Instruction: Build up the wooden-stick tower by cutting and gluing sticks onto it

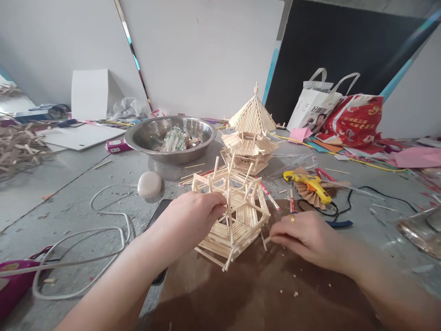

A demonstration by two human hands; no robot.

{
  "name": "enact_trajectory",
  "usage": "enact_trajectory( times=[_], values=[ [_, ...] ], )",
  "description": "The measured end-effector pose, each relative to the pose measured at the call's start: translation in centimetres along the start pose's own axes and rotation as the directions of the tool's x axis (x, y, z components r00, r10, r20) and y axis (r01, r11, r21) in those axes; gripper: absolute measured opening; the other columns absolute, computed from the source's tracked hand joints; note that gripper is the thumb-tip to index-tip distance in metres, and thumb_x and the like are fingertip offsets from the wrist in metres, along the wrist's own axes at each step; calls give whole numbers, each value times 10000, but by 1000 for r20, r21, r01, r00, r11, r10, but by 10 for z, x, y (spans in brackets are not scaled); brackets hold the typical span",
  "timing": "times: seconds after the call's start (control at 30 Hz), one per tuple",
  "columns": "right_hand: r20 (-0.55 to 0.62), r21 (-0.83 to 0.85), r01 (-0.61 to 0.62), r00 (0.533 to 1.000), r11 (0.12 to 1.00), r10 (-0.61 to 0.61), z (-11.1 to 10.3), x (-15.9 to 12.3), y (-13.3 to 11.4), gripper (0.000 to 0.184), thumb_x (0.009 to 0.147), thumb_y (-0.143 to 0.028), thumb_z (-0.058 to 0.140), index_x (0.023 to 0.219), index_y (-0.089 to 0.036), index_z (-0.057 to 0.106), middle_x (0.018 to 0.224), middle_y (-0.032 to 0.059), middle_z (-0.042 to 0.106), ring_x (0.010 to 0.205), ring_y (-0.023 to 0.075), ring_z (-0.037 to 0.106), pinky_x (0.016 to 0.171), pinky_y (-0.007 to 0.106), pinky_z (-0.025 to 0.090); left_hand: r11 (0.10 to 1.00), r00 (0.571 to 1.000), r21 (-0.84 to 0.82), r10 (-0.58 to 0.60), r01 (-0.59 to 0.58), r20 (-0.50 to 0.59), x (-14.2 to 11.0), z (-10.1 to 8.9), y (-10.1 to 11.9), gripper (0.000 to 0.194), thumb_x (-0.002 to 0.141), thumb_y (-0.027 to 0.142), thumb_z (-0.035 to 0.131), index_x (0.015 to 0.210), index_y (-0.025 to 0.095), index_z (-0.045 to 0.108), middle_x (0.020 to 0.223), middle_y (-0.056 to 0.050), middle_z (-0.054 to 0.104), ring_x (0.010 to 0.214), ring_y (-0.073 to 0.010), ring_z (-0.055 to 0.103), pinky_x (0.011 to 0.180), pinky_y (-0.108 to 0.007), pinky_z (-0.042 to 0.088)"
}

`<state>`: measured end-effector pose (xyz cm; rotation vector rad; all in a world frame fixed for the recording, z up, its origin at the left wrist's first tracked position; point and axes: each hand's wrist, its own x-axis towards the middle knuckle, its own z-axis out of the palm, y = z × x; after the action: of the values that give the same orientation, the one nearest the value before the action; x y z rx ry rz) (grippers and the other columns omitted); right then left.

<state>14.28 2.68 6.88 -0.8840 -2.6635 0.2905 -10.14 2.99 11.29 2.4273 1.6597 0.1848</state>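
Note:
A pagoda-like tier built from thin wooden sticks (237, 230) stands on a brown board (275, 294) in front of me. My left hand (193, 216) is closed at its left side, thumb and fingers pinching an upright stick of the tier. At the lower right edge, my right hand (306, 234) is closed in a pinch on a short wooden stick (268, 240), close to the tier's rim. Whether that stick touches the rim I cannot tell. Just behind stands a taller stick pagoda (253, 119) with a pointed roof.
A steel basin (138, 142) holding wrapped sticks stands behind on the left. Nearby are a round white object (149, 185), a looped white cable (93, 207) and a dark phone-like slab (160, 214). To the right lie a yellow glue gun (312, 184) and a red bag (354, 122).

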Motion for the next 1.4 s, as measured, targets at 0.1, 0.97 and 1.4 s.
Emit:
enact_trajectory(
  times=[0.1, 0.97, 1.4],
  values=[
    [244, -41, -109, 963, 993, 115, 16, -17, 4, 213, 858, -280, 405, 800, -219, 600, 696, -6, 652, 635, 121, 586, 574, 220, 351, 1000, 1000, -9, -4, 4, 1, 0, 0, 0, 250, 830, 304, 361, 777, 230, 595, 656, 7, 612, 604, -138, 539, 538, -227, 347],
    [311, -220, -432, 818, 875, 483, 54, 1, 6, 121, 739, -217, 482, 697, -201, 596, 709, 20, 661, 679, 161, 601, 505, 237, 261, 1000, 1000, 30, 4, -4, 13, -2, -1, 3, 270, 844, 339, 330, 830, 209, 566, 661, -17, 607, 569, -137, 525, 527, -225, 358],
    [308, -7, -470, 839, 883, 449, -10, -25, 19, 90, 673, -125, 463, 630, -199, 490, 572, -41, 540, 519, 91, 463, 474, 203, 277, 1000, 1000, 22, -13, 13, 13, -3, 3, 0, 259, 843, 350, 337, 829, 227, 564, 713, -21, 635, 672, -187, 588, 580, -269, 391]
  ],
)
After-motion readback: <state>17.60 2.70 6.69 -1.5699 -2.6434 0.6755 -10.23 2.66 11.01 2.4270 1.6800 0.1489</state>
